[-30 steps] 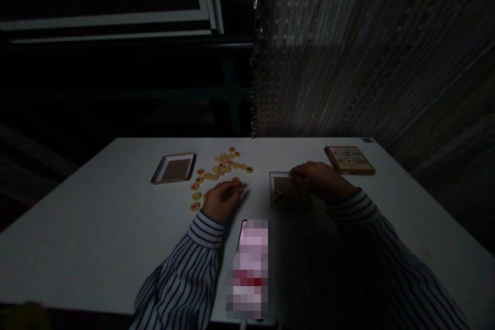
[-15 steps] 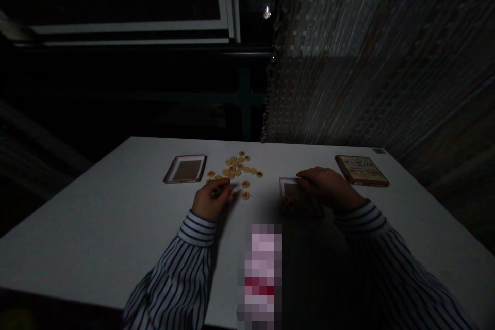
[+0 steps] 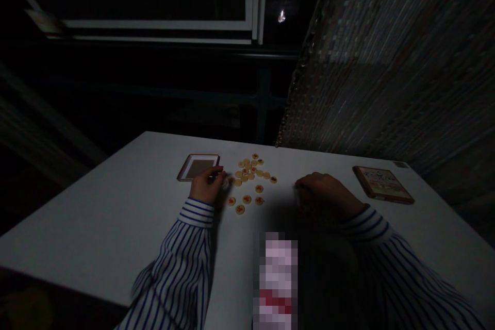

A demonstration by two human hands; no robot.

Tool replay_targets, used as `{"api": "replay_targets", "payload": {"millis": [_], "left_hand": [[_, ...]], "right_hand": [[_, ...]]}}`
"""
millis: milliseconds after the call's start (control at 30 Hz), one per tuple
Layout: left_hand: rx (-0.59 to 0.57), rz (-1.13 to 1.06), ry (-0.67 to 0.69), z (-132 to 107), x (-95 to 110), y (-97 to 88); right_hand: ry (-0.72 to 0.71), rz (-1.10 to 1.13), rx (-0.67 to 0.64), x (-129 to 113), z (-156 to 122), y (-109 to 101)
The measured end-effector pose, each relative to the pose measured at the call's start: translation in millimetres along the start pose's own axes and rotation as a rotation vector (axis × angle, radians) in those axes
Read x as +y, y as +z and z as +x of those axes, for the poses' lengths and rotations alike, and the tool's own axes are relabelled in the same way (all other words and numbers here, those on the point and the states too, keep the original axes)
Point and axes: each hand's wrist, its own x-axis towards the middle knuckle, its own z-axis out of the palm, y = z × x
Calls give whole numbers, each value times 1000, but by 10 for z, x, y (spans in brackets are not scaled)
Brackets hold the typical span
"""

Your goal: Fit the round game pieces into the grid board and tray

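My left hand [image 3: 205, 184] is above the table, left of the scattered xiangqi pieces [image 3: 246, 199]. Its thumb and forefinger are closed around a small blurred disc [image 3: 229, 181], which looks like another piece. Several round wooden pieces lie loosely in a cluster, some face up with red characters. On the right, my right hand [image 3: 327, 195] has curled fingers around a small shallow box [image 3: 297, 198]. Most of that box is hidden by the hand and deep shadow; a few pieces inside show only dimly.
An open tray-like box lid [image 3: 185, 170] lies beyond my left hand. A flat printed box [image 3: 382, 184] lies at the right of the white table [image 3: 96, 221]. Behind the table hang a string curtain [image 3: 371, 93] and a window frame. A pixelated patch covers the near middle.
The view has shifted, moving the table things rightward. My left hand has moved away from the near red-marked pieces, uncovering several. The box by my right hand is now more covered.
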Motion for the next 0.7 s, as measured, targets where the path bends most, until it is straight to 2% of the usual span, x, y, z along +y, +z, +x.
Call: {"api": "replay_targets", "payload": {"millis": [200, 400, 700], "left_hand": [[70, 84, 0, 1, -201, -52], [59, 215, 67, -38, -292, -89], [11, 312, 74, -41, -354, -121]], "right_hand": [[-72, -16, -70, -145, 310, 30], [-150, -41, -104, -424, 747, 153], [-293, 17, -35, -832, 1250, 302]]}}
